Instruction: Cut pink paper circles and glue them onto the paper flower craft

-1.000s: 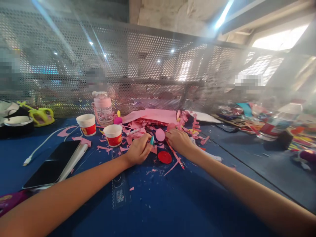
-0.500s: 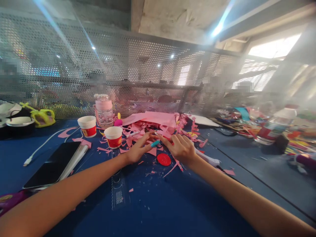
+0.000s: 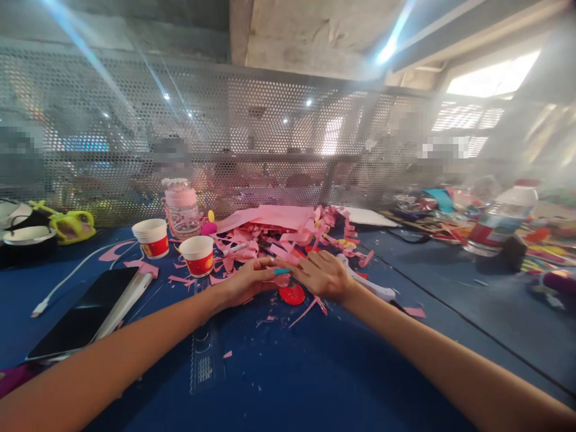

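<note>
My left hand (image 3: pixel 252 281) is closed round a small teal piece (image 3: pixel 282 272) that shows at its fingertips. My right hand (image 3: pixel 324 275) meets it from the right, its fingers bent together over the left fingertips; what they hold, if anything, is hidden. Just under the fingertips lies a red disc (image 3: pixel 291 294) on the blue table (image 3: pixel 288 372). Behind both hands is a heap of pink paper scraps (image 3: pixel 288 219).
Two paper cups (image 3: pixel 197 257) and a pink-lidded bottle (image 3: pixel 182 207) stand at the left. Nearer are a phone (image 3: pixel 85 312) and a clear ruler (image 3: pixel 204 360). A large plastic bottle (image 3: pixel 501 219) stands right, before a perforated metal screen (image 3: pixel 270 138).
The view has shifted slightly. My right hand has flattened over the left fingertips, and both hands sit closer to the red disc, partly over its top edge.
</note>
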Available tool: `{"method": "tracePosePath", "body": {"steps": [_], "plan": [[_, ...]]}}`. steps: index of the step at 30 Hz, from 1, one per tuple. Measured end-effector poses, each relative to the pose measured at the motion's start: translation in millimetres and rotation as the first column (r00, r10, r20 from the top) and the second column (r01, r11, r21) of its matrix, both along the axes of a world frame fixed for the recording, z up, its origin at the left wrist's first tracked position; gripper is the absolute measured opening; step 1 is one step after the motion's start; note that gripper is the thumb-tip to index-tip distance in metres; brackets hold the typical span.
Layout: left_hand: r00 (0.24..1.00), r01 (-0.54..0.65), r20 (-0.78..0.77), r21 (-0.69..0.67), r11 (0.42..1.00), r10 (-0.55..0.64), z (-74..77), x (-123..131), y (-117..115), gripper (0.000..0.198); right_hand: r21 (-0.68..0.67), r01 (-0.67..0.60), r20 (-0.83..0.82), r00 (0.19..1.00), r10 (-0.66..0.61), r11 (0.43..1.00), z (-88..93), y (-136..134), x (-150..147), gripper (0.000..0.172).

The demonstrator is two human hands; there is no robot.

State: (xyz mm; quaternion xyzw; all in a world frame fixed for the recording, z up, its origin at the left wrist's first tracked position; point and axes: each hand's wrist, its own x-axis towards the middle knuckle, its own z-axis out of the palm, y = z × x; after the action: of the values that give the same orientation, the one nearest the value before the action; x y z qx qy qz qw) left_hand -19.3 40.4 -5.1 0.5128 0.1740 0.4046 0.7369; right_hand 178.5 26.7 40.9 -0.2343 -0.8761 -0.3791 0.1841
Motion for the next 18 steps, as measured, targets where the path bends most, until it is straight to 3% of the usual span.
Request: {"method": "tracePosePath", "body": {"steps": [4,8,10,12,15,18], "plan": [[0.996,-0.079,0.035,-0.144,0.986,0.085,4.1,1,-1,0.037,0.204,-0.086,-0.031,0.995,0.095,0.975,-2.3,10,6,0.033],[0.974,-0.226,-0.021,-0.183,0.957,0.226,2.1,1,3,0.027,0.196,-0.205,-0.141,0.962,0.235,0.959,4.4,21,17,0.051],[0.966,-0.258,-0.023,-0.179,0.949,0.259,0.3,1,6,0.023,0.057,-0.228,-0.233,0.944,0.235,0.972,8.4,23,22,0.059],[0.959,-0.281,-0.021,-0.170,0.944,0.282,-0.9,0,7,0.021,-0.177,-0.199,-0.358,0.925,0.126,0.964,10.0,22,23,0.061],[0.956,-0.292,-0.018,-0.145,0.945,0.292,-1.6,2,7,0.023,-0.475,-0.210,-0.555,0.825,-0.106,0.854,6.4,18,13,0.057],[0.961,-0.277,-0.024,-0.106,0.955,0.276,-1.5,4,3,0.028,-0.617,-0.278,-0.660,0.692,-0.293,0.736,-0.1,13,-4,0.045]]}}
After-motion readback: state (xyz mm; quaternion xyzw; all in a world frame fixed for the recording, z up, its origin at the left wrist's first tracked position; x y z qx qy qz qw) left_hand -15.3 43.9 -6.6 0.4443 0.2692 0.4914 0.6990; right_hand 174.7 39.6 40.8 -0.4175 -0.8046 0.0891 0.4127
